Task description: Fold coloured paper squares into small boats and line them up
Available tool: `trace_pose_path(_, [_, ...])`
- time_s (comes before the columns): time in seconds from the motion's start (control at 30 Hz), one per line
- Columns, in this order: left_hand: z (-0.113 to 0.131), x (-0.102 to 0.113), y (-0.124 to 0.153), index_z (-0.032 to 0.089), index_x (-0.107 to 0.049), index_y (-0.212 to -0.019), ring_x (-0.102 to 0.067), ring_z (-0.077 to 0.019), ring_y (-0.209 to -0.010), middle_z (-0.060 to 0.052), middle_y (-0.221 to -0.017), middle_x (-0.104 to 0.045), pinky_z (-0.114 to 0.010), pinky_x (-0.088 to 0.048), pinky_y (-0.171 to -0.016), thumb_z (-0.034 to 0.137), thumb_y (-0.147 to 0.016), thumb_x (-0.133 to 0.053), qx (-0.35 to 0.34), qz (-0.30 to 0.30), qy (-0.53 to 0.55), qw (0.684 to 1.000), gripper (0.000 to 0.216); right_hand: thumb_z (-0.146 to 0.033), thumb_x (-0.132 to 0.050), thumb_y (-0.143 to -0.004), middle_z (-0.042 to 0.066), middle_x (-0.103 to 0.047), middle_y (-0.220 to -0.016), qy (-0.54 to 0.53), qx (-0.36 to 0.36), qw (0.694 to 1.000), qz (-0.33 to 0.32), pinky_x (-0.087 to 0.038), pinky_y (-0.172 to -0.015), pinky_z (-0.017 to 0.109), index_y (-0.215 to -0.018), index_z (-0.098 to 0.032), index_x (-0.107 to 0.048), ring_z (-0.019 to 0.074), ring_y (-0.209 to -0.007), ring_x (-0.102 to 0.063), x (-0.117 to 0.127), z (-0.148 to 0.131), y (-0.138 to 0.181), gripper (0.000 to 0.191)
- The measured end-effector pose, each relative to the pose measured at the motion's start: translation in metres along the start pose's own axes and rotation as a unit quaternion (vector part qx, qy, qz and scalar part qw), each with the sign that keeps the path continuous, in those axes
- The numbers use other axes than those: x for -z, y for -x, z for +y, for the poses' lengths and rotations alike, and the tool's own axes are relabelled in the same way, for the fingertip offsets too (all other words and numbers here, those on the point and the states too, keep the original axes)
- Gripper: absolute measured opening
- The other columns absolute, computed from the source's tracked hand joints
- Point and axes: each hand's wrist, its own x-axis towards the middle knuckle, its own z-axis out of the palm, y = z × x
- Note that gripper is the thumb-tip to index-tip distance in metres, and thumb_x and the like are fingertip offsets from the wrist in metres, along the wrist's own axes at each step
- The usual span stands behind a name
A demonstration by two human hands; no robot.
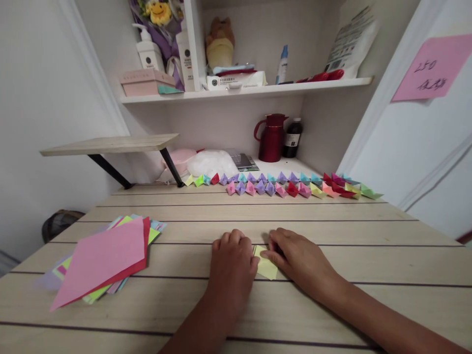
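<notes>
A small piece of folded pale yellow paper lies flat on the table between my two hands. My left hand is closed, fingers curled down on the wood, its thumb against the paper's left edge. From the right, my right hand presses its thumb onto the paper's upper right part, with the other fingers bent in beside it. The far edge of the paper is partly hidden by the fingers.
Left of my hands is a stack of coloured paper sheets, pink on top. Two rows of small folded paper boats line the table's back. A small raised shelf stands back left; a red jug and dark bottle stand behind.
</notes>
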Motion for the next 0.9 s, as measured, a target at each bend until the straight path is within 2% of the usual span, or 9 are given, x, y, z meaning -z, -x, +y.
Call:
trace_pose_path(0.1, [-0.001,0.003,0.001,0.02,-0.055,-0.081,-0.049,-0.0251,-0.099,-0.006,-0.103,-0.058,-0.042,-0.035,-0.085,0.024,-0.082,-0.057,0.022,-0.008,-0.013,1.0,0.005,-0.032,-0.056,-0.087,0.001,-0.061,-0.077,-0.022,-0.004,1.0,0.012,-0.039,-0.062,0.029,-0.078,-0.022,-0.053,0.0183,-0.069,-0.056,0.0,0.002,0.001,0.014])
trace_pose_path(0.17, [-0.003,0.002,0.001,0.02,-0.054,-0.085,-0.048,-0.0257,-0.101,-0.006,-0.104,-0.057,-0.043,-0.035,-0.086,0.025,-0.082,-0.058,0.033,0.0,-0.016,0.999,0.008,-0.027,-0.054,-0.088,0.002,-0.062,-0.086,-0.054,0.018,0.998,0.026,-0.042,-0.065,0.029,-0.088,-0.023,-0.057,0.018,-0.074,-0.058,0.0,0.003,0.002,0.005])
trace_pose_path(0.23, [-0.006,0.0,0.001,0.02,-0.054,-0.09,-0.049,-0.0256,-0.102,-0.006,-0.106,-0.057,-0.043,-0.035,-0.088,0.026,-0.082,-0.059,0.031,0.012,-0.012,0.999,0.011,-0.022,-0.051,-0.089,0.004,-0.062,-0.095,-0.064,0.06,0.995,0.042,-0.043,-0.069,0.029,-0.098,-0.026,-0.062,0.0181,-0.081,-0.059,0.0,0.002,0.003,0.015])
trace_pose_path(0.33, [-0.011,-0.004,0.001,0.023,-0.055,-0.101,-0.049,-0.024,-0.105,-0.004,-0.111,-0.057,-0.042,-0.034,-0.092,0.025,-0.082,-0.059,0.013,0.026,0.01,1.0,0.019,-0.018,-0.048,-0.091,0.005,-0.064,-0.096,0.007,0.115,0.992,0.051,-0.042,-0.073,0.032,-0.1,-0.028,-0.068,0.0202,-0.085,-0.057,0.0,-0.001,0.005,0.024])
trace_pose_path(0.47, [-0.02,-0.007,0.002,0.033,-0.051,-0.123,-0.044,-0.0209,-0.12,-0.002,-0.132,-0.05,-0.039,-0.032,-0.099,0.018,-0.086,-0.054,-0.092,0.027,0.045,0.994,0.041,-0.013,-0.048,-0.09,0.006,-0.066,-0.102,0.108,0.161,0.981,0.023,-0.039,-0.075,0.036,-0.106,-0.027,-0.067,0.0234,-0.089,-0.056,0.004,-0.004,0.011,0.028])
trace_pose_path(0.53, [-0.024,-0.007,0.003,0.037,-0.052,-0.126,-0.045,-0.0193,-0.121,0.0,-0.133,-0.052,-0.037,-0.033,-0.099,0.016,-0.089,-0.049,-0.16,0.015,0.037,0.986,0.042,-0.01,-0.048,-0.088,0.007,-0.064,-0.111,0.126,0.168,0.977,0.015,-0.04,-0.076,0.037,-0.111,-0.028,-0.064,0.0242,-0.093,-0.056,0.007,-0.005,0.015,0.033])
trace_pose_path(0.63, [-0.027,-0.006,0.006,0.035,-0.054,-0.125,-0.049,-0.02,-0.116,0.0,-0.129,-0.059,-0.038,-0.035,-0.096,0.019,-0.092,-0.045,-0.2,0.005,0.01,0.98,0.038,-0.003,-0.048,-0.084,0.006,-0.061,-0.122,0.13,0.176,0.976,0.011,-0.04,-0.079,0.038,-0.12,-0.031,-0.059,0.0249,-0.099,-0.055,0.011,-0.004,0.019,0.047])
trace_pose_path(0.77, [-0.027,-0.002,0.015,0.03,-0.047,-0.134,-0.043,-0.0221,-0.126,-0.002,-0.139,-0.051,-0.041,-0.034,-0.099,0.015,-0.091,-0.042,-0.205,-0.022,-0.019,0.978,0.046,-0.001,-0.046,-0.081,0.006,-0.061,-0.123,0.133,0.184,0.974,0.011,-0.041,-0.079,0.038,-0.125,-0.031,-0.055,0.0255,-0.1,-0.055,0.013,-0.003,0.021,0.054])
trace_pose_path(0.9, [-0.027,0.003,0.031,0.03,-0.046,-0.135,-0.036,-0.0277,-0.133,-0.002,-0.144,-0.045,-0.049,-0.031,-0.103,0.014,-0.087,-0.043,-0.16,-0.062,-0.043,0.984,0.051,-0.002,-0.045,-0.082,0.008,-0.062,-0.121,0.136,0.193,0.972,0.014,-0.042,-0.078,0.038,-0.125,-0.028,-0.056,0.0259,-0.1,-0.055,0.012,-0.004,0.021,0.051])
